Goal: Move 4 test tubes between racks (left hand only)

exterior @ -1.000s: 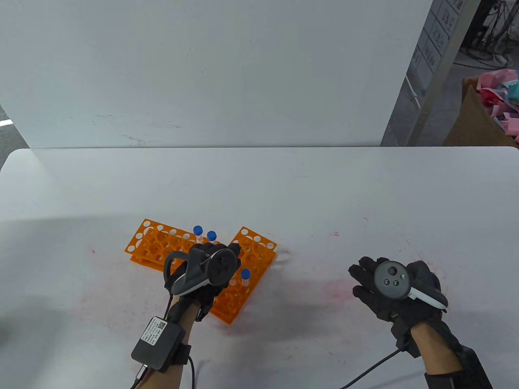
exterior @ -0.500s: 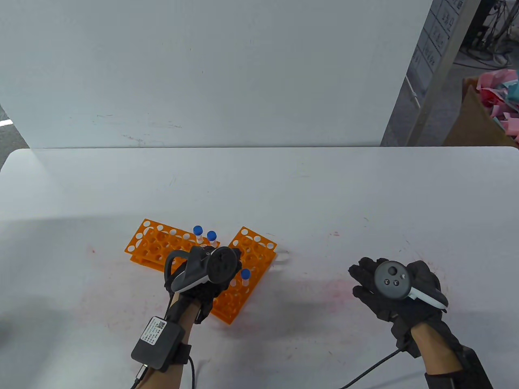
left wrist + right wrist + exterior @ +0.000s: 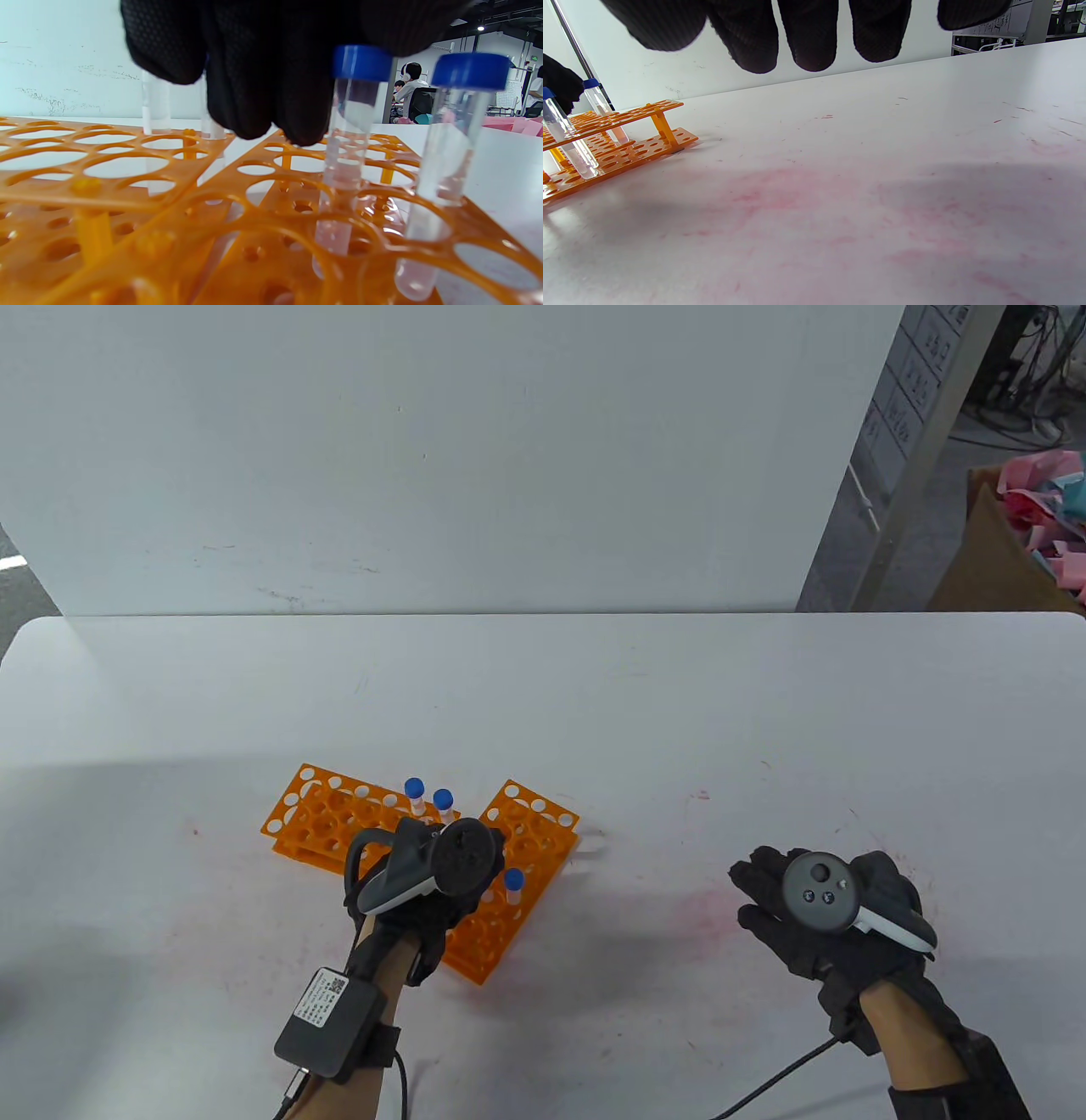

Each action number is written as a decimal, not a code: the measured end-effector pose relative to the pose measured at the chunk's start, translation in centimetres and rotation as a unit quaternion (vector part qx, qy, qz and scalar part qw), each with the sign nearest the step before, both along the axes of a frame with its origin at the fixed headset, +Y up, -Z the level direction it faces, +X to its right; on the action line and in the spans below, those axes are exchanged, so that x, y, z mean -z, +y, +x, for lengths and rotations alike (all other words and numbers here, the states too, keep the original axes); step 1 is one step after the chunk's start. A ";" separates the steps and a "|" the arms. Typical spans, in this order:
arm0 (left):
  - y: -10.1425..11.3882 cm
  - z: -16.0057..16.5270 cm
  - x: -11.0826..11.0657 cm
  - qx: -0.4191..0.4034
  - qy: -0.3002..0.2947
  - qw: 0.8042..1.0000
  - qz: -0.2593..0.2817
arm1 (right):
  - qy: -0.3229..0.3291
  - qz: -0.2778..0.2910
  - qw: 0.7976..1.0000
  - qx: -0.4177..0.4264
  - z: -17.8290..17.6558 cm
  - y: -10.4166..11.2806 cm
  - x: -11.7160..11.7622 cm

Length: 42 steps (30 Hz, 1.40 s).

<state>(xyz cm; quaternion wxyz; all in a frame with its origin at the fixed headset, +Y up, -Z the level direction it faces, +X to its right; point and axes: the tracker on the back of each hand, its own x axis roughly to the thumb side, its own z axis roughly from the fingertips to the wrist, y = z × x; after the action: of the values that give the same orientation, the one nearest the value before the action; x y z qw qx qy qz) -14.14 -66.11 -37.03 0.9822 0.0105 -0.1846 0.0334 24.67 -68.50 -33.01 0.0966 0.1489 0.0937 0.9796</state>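
Nearest, the right hand (image 3: 827, 912) rests flat on the table (image 3: 594, 704), fingers spread, holding nothing. The left hand (image 3: 424, 891) hovers over the right rack (image 3: 501, 899); only its wrist view shows two capped tubes (image 3: 348, 148) seated there. Whether its fingers (image 3: 271, 84) grip one is unclear. Farther left, the left rack (image 3: 339, 814) holds two tubes (image 3: 415, 793).

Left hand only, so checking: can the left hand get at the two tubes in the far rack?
Probably yes: the left hand hovers just short of the two tubes, whose blue caps stand clear above the far rack.
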 end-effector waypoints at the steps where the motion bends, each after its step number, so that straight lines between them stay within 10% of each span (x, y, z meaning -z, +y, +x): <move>1: 0.0 0.0 0.0 0.000 0.000 1.000 0.000 | 0.000 0.000 1.000 0.000 0.0 0.0 0.0; 42: 1.7 -5.0 0.7 0.018 0.107 0.990 0.091 | 0.000 -0.002 1.000 0.004 0.0 0.2 0.0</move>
<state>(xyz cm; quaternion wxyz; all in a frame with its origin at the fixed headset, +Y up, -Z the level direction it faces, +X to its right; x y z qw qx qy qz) -19.15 -64.46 -37.70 0.9916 0.1005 -0.0811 -0.0022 24.64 -68.33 -33.01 0.1005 0.1493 0.0956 0.9790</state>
